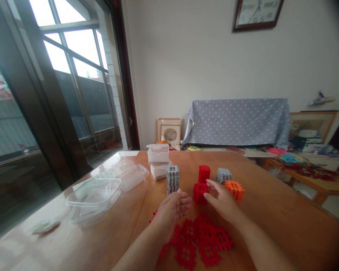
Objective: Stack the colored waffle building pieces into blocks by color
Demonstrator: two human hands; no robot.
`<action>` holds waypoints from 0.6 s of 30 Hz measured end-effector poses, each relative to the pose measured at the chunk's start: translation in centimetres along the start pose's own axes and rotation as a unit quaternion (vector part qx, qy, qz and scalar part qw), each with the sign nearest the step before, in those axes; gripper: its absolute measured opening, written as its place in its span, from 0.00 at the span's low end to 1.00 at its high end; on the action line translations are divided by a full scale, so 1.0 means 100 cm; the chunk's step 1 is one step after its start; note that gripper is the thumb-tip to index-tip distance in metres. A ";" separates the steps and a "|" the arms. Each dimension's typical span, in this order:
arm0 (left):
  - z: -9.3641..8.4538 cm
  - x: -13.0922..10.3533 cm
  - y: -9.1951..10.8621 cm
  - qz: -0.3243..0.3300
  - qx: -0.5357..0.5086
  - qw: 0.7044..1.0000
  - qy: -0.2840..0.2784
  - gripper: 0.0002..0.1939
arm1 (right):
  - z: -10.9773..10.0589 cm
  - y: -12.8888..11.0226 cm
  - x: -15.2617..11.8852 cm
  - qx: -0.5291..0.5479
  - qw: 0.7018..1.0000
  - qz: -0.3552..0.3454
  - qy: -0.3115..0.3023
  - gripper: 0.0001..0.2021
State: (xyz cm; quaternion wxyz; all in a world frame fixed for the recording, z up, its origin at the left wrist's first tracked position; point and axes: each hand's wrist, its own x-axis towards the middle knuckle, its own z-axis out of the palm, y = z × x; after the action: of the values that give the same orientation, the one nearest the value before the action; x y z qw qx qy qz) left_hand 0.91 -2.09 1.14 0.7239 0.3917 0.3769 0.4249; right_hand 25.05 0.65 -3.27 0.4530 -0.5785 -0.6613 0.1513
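My right hand (222,199) is beside a short stack of red interlocking plastic tiles (200,194), thumb and forefinger apart at its right side. Whether the fingertips touch the stack I cannot tell. My left hand (175,207) is held palm inward, fingers loosely bent with nothing visible in them, just below a tall grey tile stack (173,178). Loose red tiles (190,231) lie overlapping between my forearms, some hidden by the left one. Behind the short stack stands another red stack (204,173). An orange stack (235,190) and a grey stack (224,175) are beyond my right hand.
Clear plastic containers (93,194) and a lid (132,177) are on the left of the wooden table (130,222). Two lidded boxes (158,155) are stacked at the back. A small pale packet (45,226) lies at far left. A side table (307,177) holds coloured pieces.
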 end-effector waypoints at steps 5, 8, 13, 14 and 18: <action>0.004 -0.008 0.004 0.012 0.021 0.997 -0.067 0.31 | -0.001 -0.002 -0.005 0.022 0.999 0.042 0.002 0.29; 0.008 -0.010 0.005 0.021 0.032 0.990 -0.134 0.34 | -0.006 -0.007 -0.010 0.023 0.997 0.077 -0.006 0.30; 0.014 -0.008 0.000 0.020 0.048 0.981 -0.189 0.39 | -0.014 -0.019 -0.014 -0.009 0.995 0.100 -0.011 0.31; 0.014 -0.007 -0.001 0.016 0.046 0.980 -0.194 0.40 | -0.015 -0.022 -0.014 -0.009 0.995 0.100 -0.014 0.31; 0.016 -0.007 -0.005 0.006 0.039 0.978 -0.203 0.40 | -0.016 -0.031 -0.015 -0.004 0.995 0.099 -0.016 0.31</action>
State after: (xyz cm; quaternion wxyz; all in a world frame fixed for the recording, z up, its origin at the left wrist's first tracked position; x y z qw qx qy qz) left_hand 2.28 -3.28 1.48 0.7670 0.4998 0.2365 0.3256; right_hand 24.27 -2.11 -0.77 0.4227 -0.6403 -0.6089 0.2016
